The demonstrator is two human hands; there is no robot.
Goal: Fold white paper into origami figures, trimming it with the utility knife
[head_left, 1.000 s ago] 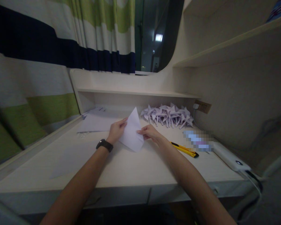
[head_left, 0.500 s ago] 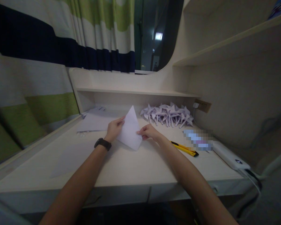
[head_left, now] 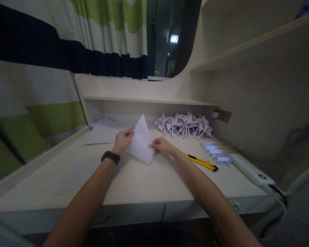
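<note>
A white sheet of paper (head_left: 140,142) is held up at a tilt above the desk, one corner pointing upward. My left hand (head_left: 123,140) pinches its left edge between thumb and fingers; a black watch is on that wrist. On the opposite side, my right hand (head_left: 161,146) grips the right edge with thumb and fingertips. Several folded paper pinwheels (head_left: 184,124) lie in a heap beyond my right hand. A stack of white paper (head_left: 101,133) rests to the left, behind my left hand. Nearer my right forearm lies a yellow and black utility knife (head_left: 202,162).
Small pale pieces (head_left: 91,147) sit in front of the paper stack. A phone with a blurred screen (head_left: 216,152) lies at the right beside a white power strip (head_left: 254,173) with cables. A low shelf (head_left: 149,100) runs along the back, below a curtain (head_left: 113,37).
Both hands and the sheet have shifted slightly left. The sheet stays gripped at both edges, and the things on the desk look unmoved.
</note>
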